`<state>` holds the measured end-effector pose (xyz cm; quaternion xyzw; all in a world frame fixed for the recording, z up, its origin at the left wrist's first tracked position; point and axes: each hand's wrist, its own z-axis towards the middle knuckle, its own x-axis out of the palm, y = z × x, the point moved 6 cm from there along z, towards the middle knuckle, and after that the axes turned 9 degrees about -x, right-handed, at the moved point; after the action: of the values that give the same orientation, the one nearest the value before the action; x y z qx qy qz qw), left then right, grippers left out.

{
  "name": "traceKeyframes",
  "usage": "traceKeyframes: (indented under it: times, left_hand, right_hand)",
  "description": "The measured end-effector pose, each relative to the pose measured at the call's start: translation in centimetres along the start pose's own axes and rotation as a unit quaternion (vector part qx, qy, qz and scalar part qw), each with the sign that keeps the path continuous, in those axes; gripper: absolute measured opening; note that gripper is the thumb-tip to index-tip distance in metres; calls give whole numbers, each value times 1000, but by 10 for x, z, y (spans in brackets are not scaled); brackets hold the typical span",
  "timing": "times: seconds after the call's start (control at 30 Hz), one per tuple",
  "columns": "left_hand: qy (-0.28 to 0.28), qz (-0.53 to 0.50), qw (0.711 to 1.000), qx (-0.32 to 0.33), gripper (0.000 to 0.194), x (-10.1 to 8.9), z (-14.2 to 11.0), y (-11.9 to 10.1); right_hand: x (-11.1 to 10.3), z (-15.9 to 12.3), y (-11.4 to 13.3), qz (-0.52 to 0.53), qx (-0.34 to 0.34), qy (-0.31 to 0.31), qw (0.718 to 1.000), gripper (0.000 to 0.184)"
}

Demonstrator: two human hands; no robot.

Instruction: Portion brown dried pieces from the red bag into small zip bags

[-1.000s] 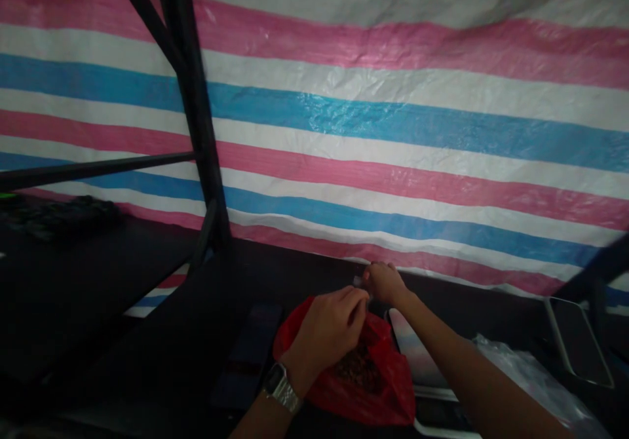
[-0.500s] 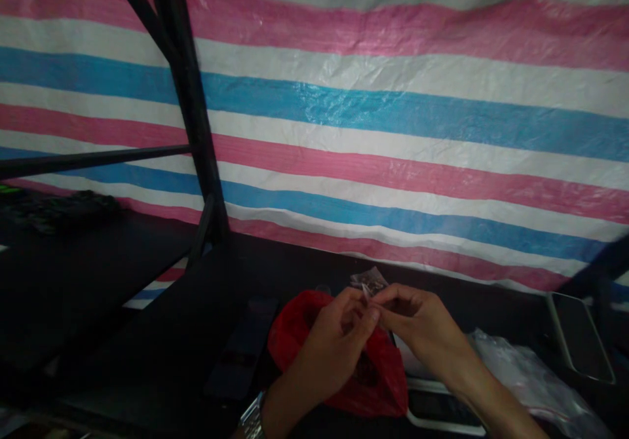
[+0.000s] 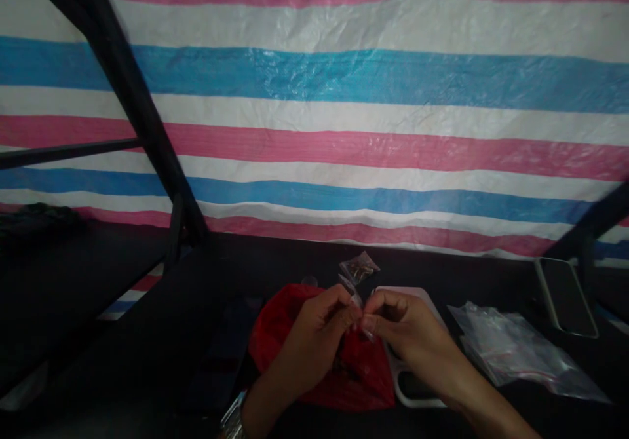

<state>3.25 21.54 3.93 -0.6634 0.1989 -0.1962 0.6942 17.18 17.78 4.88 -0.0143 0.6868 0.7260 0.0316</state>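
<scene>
Both hands meet over a red plastic bag (image 3: 280, 321), fingertips pinched together. Between them is a small clear plastic bag (image 3: 350, 287), mostly covered by the fingers. My left hand (image 3: 319, 334) grips its left side and wears a metal watch at the wrist. From the other side, my right hand (image 3: 405, 327) pinches the same clear bag. The red bag lies open, with small dark bits inside that I cannot make out. Just beyond the fingers, a small filled clear packet (image 3: 361, 267) of brownish pieces lies on the black table (image 3: 265, 255).
A white device (image 3: 417, 293), possibly a scale, lies partly under my right hand. Several empty clear zip bags (image 3: 521, 347) are stacked to its right. A phone (image 3: 567, 295) leans at the far right. Black frame posts (image 3: 142, 118) stand before a striped tarp (image 3: 368, 151).
The camera view has turned slightly, so the scene sits differently. My hands have drawn back a little from the filled packet, and more of the white device shows.
</scene>
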Motion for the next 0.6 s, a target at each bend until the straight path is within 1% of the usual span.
traceKeyframes:
  times: [0.1, 0.2, 0.27, 0.33, 0.43, 0.5, 0.57, 0.6]
  left_hand:
    - [-13, 73, 997, 13, 23, -2, -1, -1]
    - [-28, 126, 992, 9, 27, -6, -3, 0]
    - [-42, 127, 991, 16, 28, -9, -3, -1]
    - [-61, 109, 992, 34, 26, -12, -2, -4]
    - [-109, 44, 991, 61, 21, -22, 0, -10]
    - [-135, 0, 988, 73, 21, -30, 0, -14]
    - [-138, -31, 987, 78, 23, -36, -3, -16]
    - [-136, -43, 987, 76, 25, -38, -4, -16]
  right_hand:
    - [-8, 1, 0, -29, -29, -40, 998, 39]
    - [-15, 1, 5, -78, -71, -81, 991, 40]
    - [-16, 0, 10, -103, -101, -101, 984, 39]
    - [-12, -2, 12, -104, -122, -114, 981, 38]
    - [-3, -7, 9, -67, -120, -117, 983, 42]
    - [6, -11, 7, -51, -112, -107, 987, 45]
    - [17, -16, 4, -39, -92, -73, 992, 46]
    - [24, -19, 0, -27, -68, -41, 996, 48]
